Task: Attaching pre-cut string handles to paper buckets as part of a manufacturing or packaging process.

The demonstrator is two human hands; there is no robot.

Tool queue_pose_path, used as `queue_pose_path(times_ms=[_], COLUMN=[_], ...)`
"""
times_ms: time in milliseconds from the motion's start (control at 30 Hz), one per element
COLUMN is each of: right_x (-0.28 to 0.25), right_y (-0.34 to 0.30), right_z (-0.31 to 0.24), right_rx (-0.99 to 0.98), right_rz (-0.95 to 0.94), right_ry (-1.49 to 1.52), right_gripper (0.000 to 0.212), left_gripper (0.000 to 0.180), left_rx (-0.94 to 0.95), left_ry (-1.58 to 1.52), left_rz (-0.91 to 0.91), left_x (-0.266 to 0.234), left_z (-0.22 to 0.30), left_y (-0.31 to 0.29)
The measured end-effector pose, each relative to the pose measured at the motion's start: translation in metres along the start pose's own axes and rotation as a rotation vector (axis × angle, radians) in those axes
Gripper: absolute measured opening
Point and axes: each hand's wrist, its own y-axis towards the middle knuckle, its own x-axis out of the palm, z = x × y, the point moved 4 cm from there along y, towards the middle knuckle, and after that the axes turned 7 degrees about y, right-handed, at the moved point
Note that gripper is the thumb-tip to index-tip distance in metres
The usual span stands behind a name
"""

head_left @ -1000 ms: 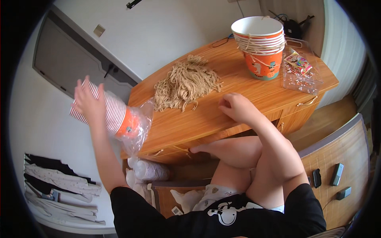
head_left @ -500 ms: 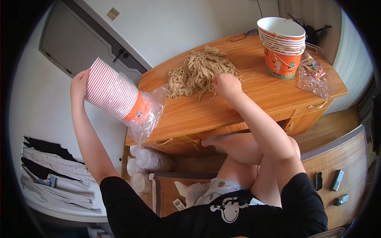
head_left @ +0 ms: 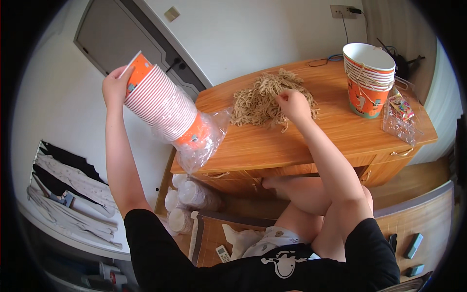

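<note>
My left hand [head_left: 115, 88] is closed on the rim of an orange paper bucket [head_left: 140, 71], the outermost of a long nested stack. The other paper buckets [head_left: 165, 100] lie tilted down to the right, their white rims striped with red. A clear plastic bag [head_left: 214, 130] covers the lower end of the stack, over the table's left edge. My right hand [head_left: 296, 105] is curled in a pinch at the right part of a heap of tan twine [head_left: 255, 101]; the strands at its fingertips are hard to make out.
A nested stack of orange buckets with twine handles [head_left: 364, 100] stands at the table's right. Beside it is a clear plastic tray [head_left: 399, 127] with small colourful packets. Wrapped white stacks [head_left: 194, 193] stand below the wooden table's [head_left: 335, 138] left end.
My left hand has drawn the end bucket partly out of the stack, baring its orange side. My right hand has shifted slightly over the twine. The whole view has swung a little.
</note>
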Motion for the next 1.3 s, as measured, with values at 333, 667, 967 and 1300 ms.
queue_pose_path(times_ms=[333, 667, 967, 1300], right_x=[-0.171, -0.253, -0.262, -0.248], right_y=[-0.051, -0.182, -0.177, -0.169], right_z=[-0.082, -0.140, -0.107, -0.087], right_rx=[-0.290, -0.427, -0.249, -0.291], right_rz=[0.218, 0.279, 0.101, -0.197], right_ry=[0.943, 0.494, -0.081, -0.224], right_gripper=[0.012, 0.029, 0.014, 0.009], left_gripper=[0.017, 0.032, 0.026, 0.034], left_rx=[0.636, 0.840, 0.911, 0.843], left_ry=[-0.442, -0.812, -0.729, -0.620], left_rz=[0.220, -0.361, -0.340, -0.571], left_x=[-0.030, 0.102, 0.131, 0.154], left_z=[0.162, 0.263, 0.262, 0.183], left_y=[-0.098, -0.286, -0.313, -0.277])
